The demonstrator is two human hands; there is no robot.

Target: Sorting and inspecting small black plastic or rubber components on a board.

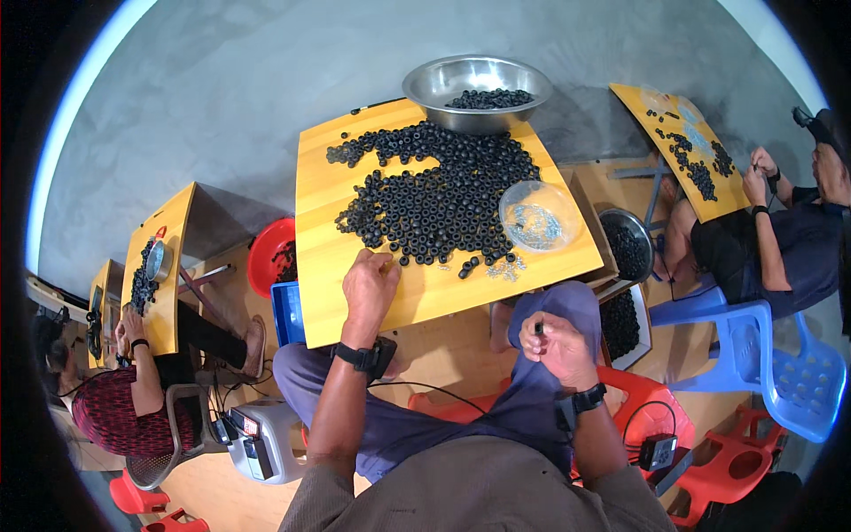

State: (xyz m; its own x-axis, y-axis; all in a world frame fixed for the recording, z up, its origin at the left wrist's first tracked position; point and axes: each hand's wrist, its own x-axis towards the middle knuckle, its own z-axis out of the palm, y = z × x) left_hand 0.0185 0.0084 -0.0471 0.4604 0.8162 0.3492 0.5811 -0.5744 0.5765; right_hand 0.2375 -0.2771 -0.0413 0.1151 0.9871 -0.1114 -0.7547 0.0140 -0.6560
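Note:
A wide spread of small black ring-shaped parts (417,208) covers much of the yellow table (324,293) before me. At the near edge of that spread is my left hand (370,288), its fingers curled and closed. Whatever they may hold is hidden. Over my right thigh, off the table, my right hand (563,350) pinches a small black cylindrical part (538,328) between thumb and fingers. Small silvery pieces (507,269) lie by the table's near right, beside a round clear plastic tub (539,217) with more of them inside.
A steel basin (477,71) with black parts stands at the table's far edge. Beside the table are a red basin (266,257), a blue bin (287,315) and a dark-filled metal bowl (625,244). People work at yellow tables left and right. A blue chair (762,355) stands at right.

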